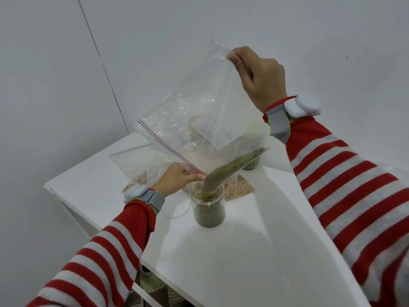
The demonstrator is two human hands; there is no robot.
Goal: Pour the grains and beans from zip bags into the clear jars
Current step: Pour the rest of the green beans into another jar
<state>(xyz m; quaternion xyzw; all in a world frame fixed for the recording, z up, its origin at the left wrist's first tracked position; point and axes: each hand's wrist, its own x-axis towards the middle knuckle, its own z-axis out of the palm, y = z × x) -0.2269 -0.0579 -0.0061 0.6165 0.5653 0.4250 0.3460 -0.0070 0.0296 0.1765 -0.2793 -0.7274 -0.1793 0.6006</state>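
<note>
Pinches zip bag (199, 107) corner high with right hand (259, 78) so green beans (230, 169) slide. Pinches mouth narrow with left hand (177, 179), funnelling into jar (209, 213) just below.

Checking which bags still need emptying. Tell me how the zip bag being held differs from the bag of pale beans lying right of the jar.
The held zip bag is lifted and tilted, its corner at the mouth of the jar; the pale-bean bag lies flat on the table. The held zip bag carries small green beans; the other holds larger, cream ones. Both are clear plastic.
</note>
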